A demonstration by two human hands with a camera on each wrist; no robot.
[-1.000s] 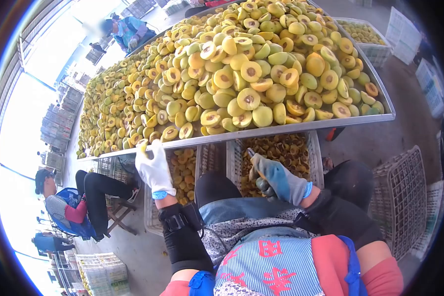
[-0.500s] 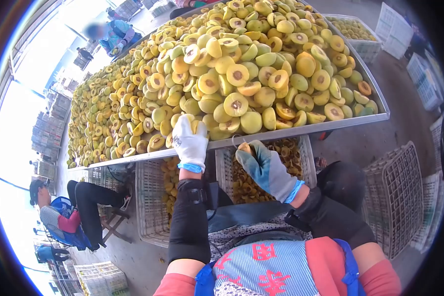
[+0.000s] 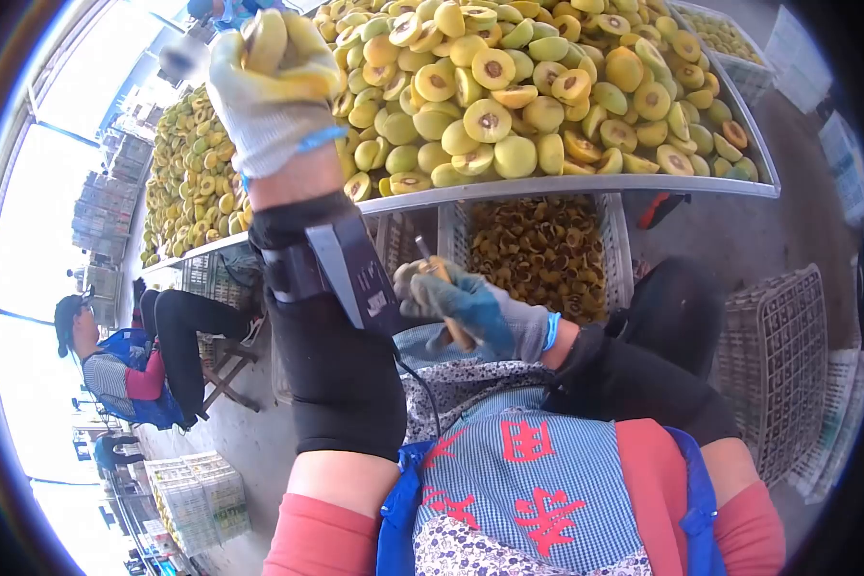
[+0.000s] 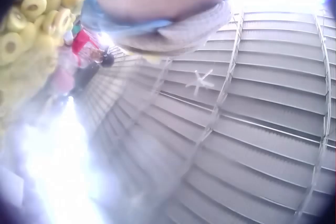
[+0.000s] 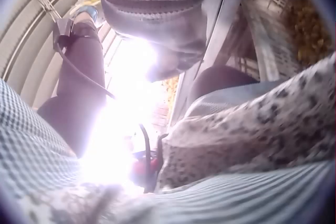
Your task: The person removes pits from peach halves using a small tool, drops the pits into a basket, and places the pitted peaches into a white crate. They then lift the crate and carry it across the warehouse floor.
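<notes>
My left hand, in a white glove stained yellow, is raised over the near edge of the heaped table at the upper left. Its fingers curl round a yellow peach half. In the left wrist view only the glove's cuff and bare wrist show, against the roof. Low over my lap, my right hand, in a grey and blue glove, grips a wooden-handled tool with a thin metal tip. The right wrist view shows that glove from behind, its fingers hidden by glare. Many halved peaches are piled on the table.
The metal table rim runs in front of me. Beneath it stands a crate of brown scraps. An upright plastic crate is at my right. A seated person is at the left, with stacked crates behind.
My left hand went from the rim to the fruit pile, then rose up and left with a peach half. My right hand, with the tool, drew back toward my lap.
</notes>
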